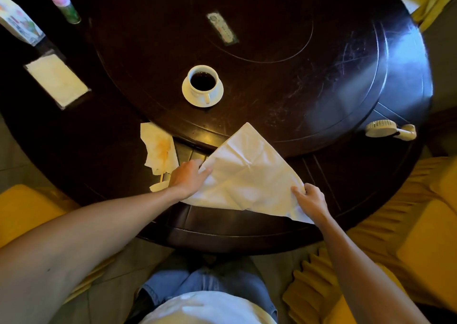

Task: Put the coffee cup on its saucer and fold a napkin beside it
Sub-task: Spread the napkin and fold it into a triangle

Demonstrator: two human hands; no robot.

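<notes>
A white coffee cup [202, 82] full of dark coffee stands on its white saucer [218, 98] on the raised round centre of the dark table. Nearer to me a white napkin [247, 173] lies in a rough triangle, its point toward the cup and its near edge over the table's rim. My left hand [189, 178] rests on the napkin's left corner with fingers pressing the cloth. My right hand [311, 201] pinches the napkin's right corner.
A stained crumpled paper napkin [159, 148] lies left of my left hand. A napkin box [57, 80], a spray can [65, 7] and a carton [18, 19] stand at the far left. A small hand fan [389, 129] lies at the right. Yellow chairs [405, 237] flank me.
</notes>
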